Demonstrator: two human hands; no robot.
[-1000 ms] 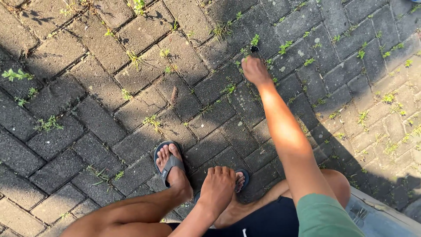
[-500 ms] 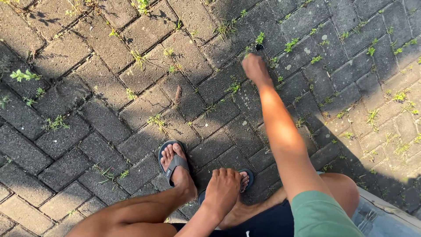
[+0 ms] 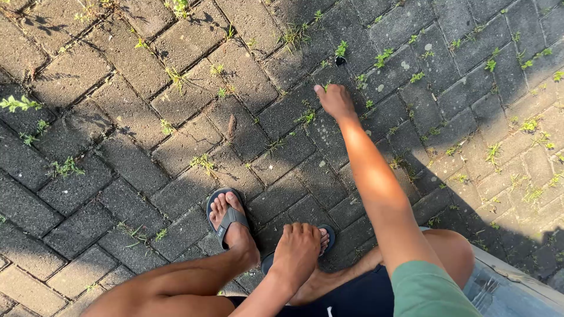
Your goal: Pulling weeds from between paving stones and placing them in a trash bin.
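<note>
While right hand reaches, fingers curled loosely, empty; weed just beyond fingertips.

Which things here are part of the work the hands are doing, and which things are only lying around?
Part of the work:
- right hand, stretched out low over the brick paving
- small weeds in the joints beside that hand

Only lying around:
- left hand, resting on the person's foot
- dark sandals
- small dark round thing beyond the right hand
- brown dry leaf
</note>
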